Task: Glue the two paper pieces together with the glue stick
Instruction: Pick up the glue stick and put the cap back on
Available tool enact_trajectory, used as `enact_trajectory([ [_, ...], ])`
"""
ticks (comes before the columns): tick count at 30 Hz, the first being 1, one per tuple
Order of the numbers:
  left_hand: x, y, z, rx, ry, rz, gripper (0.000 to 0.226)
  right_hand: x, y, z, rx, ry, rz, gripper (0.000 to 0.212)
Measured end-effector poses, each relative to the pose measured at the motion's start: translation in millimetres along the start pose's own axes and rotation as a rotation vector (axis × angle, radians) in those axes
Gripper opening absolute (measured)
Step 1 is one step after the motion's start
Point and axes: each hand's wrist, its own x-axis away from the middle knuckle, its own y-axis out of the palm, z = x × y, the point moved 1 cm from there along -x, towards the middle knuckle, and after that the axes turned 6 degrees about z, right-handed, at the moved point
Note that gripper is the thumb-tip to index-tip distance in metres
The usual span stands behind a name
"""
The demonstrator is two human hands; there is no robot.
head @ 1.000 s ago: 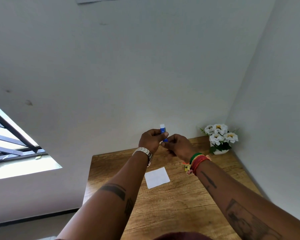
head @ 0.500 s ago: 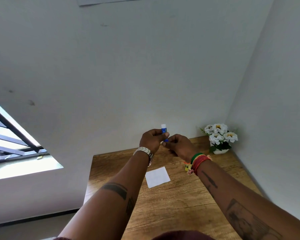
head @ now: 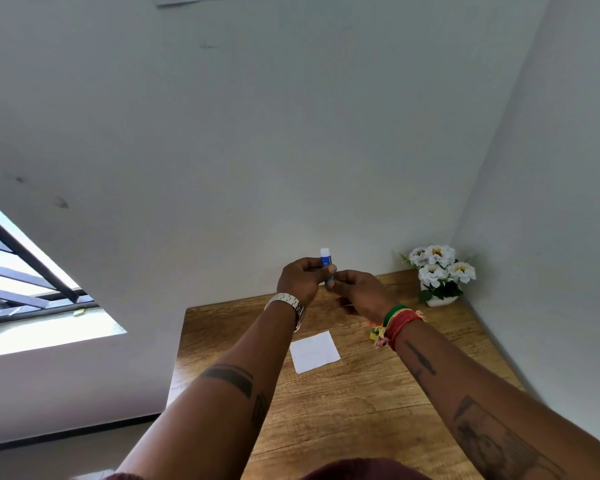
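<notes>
A small blue glue stick (head: 326, 264) with a white top end stands upright in the air above the far part of the wooden table (head: 361, 403). My left hand (head: 300, 280) grips its blue body between thumb and fingers. My right hand (head: 355, 292) pinches its lower end from the right. A white square of paper (head: 314, 351) lies flat on the table below and between my wrists. I see only this one square; whether a second piece lies under it I cannot tell.
A white pot of white flowers (head: 437, 277) stands in the table's far right corner. Grey walls close the table at the back and on the right. A window (head: 21, 278) is at the left, beyond the table's left edge.
Both hands stay on the glue stick at the same spot above the table. My fingers shift slightly on it. The paper has not moved.
</notes>
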Motion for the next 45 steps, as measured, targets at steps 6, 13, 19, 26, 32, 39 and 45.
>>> enact_trajectory([
  [6, -1.8, 0.2, -1.4, -0.003, -0.003, -0.005, 0.031, -1.9, 0.1, 0.7, 0.009, -0.014, 0.032, 0.018],
  [13, -1.5, 1.8, -5.5, -0.038, -0.016, -0.015, 0.032, -1.4, -2.7, 4.1, 0.006, 0.088, -0.05, 0.022],
  [19, -2.4, 5.5, -8.9, -0.048, -0.018, -0.043, 0.032, -2.7, 0.6, 13.1, 0.012, 0.062, 0.011, 0.017],
  [26, -2.5, 11.8, -17.8, -0.119, -0.014, -0.049, 0.026, -7.9, -4.4, 31.6, 0.062, 0.085, 0.002, 0.028],
  [32, 3.4, 21.0, -42.4, -0.283, -0.031, -0.168, 0.028, -12.5, -31.5, 73.7, 0.437, 0.082, 0.337, 0.017],
  [39, 8.6, 33.7, -70.8, -0.429, -0.067, -0.277, 0.017, -18.4, -25.6, 119.4, 0.91, 0.084, 0.092, 0.042],
  [45, 0.9, 33.7, -80.3, -0.489, -0.057, -0.298, 0.019, -16.3, -22.3, 133.2, 0.905, 0.083, 0.125, 0.02],
])
